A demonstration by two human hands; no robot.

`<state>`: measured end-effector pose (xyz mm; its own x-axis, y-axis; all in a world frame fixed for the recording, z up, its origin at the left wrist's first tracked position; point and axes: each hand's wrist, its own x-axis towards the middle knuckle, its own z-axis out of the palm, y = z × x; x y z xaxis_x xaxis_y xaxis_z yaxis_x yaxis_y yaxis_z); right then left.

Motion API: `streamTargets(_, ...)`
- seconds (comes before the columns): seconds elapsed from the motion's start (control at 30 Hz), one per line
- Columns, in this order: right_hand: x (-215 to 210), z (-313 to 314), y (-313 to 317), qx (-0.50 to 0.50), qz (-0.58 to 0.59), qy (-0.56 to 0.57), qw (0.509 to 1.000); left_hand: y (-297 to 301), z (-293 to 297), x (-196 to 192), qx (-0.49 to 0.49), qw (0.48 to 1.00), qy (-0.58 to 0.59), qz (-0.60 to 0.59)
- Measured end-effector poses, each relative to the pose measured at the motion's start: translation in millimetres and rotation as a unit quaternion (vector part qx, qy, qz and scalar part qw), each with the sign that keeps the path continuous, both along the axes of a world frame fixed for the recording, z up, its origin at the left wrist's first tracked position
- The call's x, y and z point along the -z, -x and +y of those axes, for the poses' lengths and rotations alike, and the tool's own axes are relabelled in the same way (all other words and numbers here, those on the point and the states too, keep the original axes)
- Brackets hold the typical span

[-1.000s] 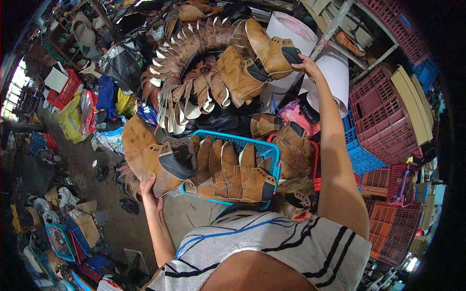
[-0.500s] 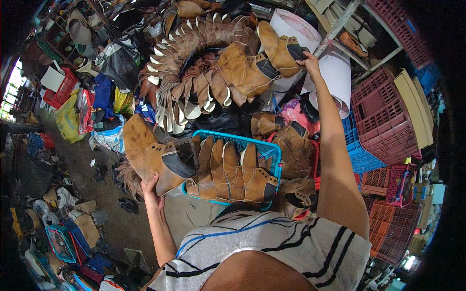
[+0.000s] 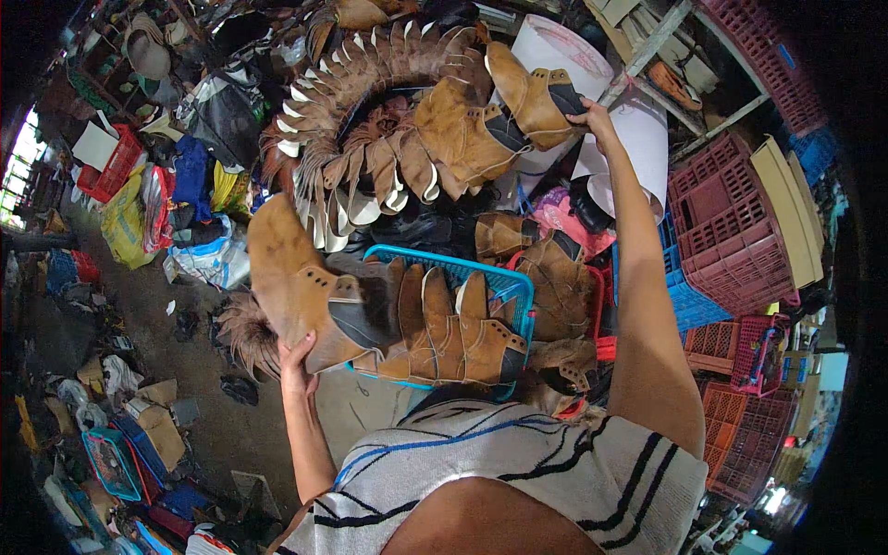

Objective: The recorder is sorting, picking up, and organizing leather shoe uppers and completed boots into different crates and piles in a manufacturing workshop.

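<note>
My left hand (image 3: 297,363) is closed on the lower edge of a tan leather shoe upper (image 3: 287,264), which has eyelets and a dark lining. This upper stands tilted at the left end of a blue plastic basket (image 3: 453,262). Several similar uppers (image 3: 444,347) are lined up inside the basket. With my right arm stretched far forward, my right hand (image 3: 595,120) grips the dark-lined edge of another tan upper (image 3: 527,97). That one lies against a stack of tan uppers (image 3: 462,134), beside a large ring of brown leather pieces (image 3: 324,106) with whitish tips.
More uppers (image 3: 560,287) sit in a red basket right of the blue one. White rolled sheets (image 3: 634,153) stand at the far right, near stacked maroon crates (image 3: 731,222). Plastic bags (image 3: 129,222) and a red crate (image 3: 111,166) lie at the far left.
My left hand has shifted slightly right, and its upper has tilted more upright and moved right over the basket's end. My right hand has barely moved.
</note>
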<state>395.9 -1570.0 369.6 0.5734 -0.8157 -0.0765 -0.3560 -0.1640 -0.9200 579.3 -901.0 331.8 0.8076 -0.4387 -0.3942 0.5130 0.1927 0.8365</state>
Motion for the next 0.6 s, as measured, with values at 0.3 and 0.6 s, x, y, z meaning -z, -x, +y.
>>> streamTargets(0.3, 23.1, 12.6, 8.0, 0.038, -0.057, 0.190, 0.979, 28.7, -68.9, 46.2, 0.196, 0.980, -0.013, 0.031)
streamTargets(0.6, 16.6, 73.0, 42.5, 0.065, -0.140, 0.198, 0.968, 46.2, -135.6, 58.9, 0.238, 0.953, -0.029, -0.184)
